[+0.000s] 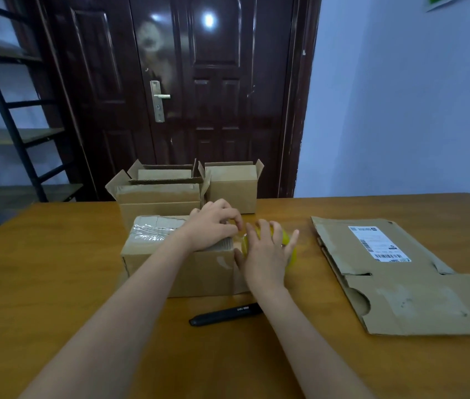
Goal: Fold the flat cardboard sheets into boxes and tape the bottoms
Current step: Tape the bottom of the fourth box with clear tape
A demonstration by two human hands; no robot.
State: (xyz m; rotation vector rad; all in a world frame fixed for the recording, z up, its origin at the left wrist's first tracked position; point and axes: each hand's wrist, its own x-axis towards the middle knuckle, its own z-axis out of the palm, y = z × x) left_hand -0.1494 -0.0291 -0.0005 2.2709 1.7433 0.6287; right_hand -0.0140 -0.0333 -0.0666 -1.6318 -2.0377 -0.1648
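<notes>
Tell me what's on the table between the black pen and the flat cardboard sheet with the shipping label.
Nothing. In the head view, only bare wooden table separates the black pen from the flattened brown cardboard sheet with its white label; the right forearm crosses just above the pen's tip.

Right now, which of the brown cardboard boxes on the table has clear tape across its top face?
The nearest brown cardboard box, under both hands, with shiny clear tape. The two behind it stand with open flaps.

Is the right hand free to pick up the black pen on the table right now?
Probably not yet: the right hand holds the yellow tape roll. The black pen lies uncovered near that forearm.
</notes>
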